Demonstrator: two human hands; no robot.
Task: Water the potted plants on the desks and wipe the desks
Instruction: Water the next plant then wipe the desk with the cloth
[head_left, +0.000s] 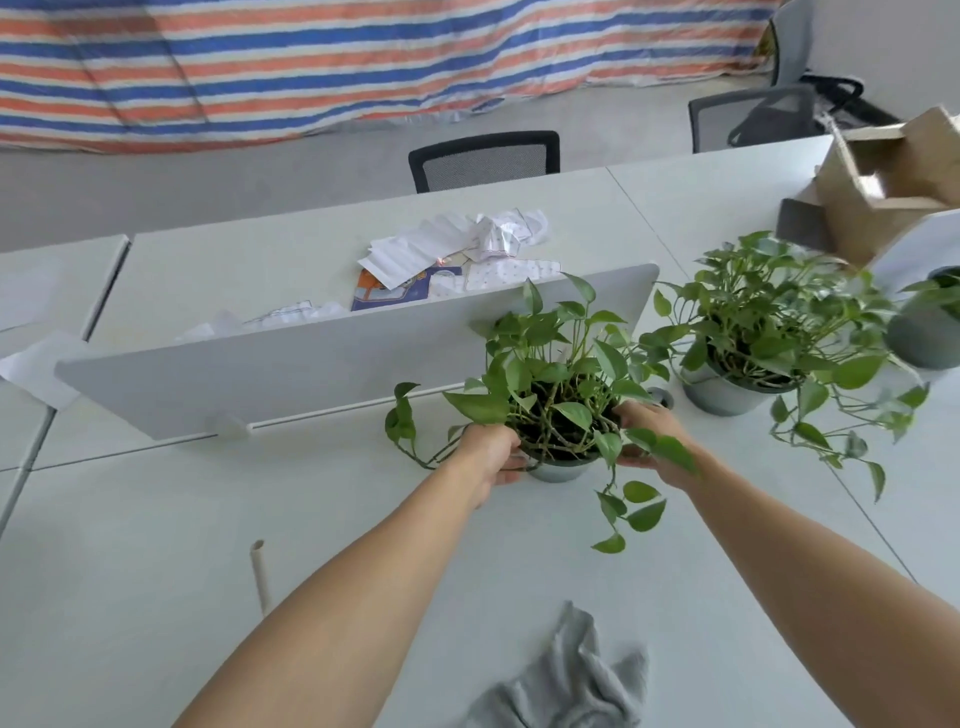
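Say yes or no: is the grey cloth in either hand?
No: the grey cloth lies on the desk; left hand and right hand hold the plant pot.

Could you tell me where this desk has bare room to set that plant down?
Bare desk lies between divider, paper tube and held pot, and between that pot and the grey cloth. The right is crowded with two more plants.

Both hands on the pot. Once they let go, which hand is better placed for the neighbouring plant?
Right, likely. The right hand grips the pot on the side facing the second plant; the left hand would have to cross over the pot.
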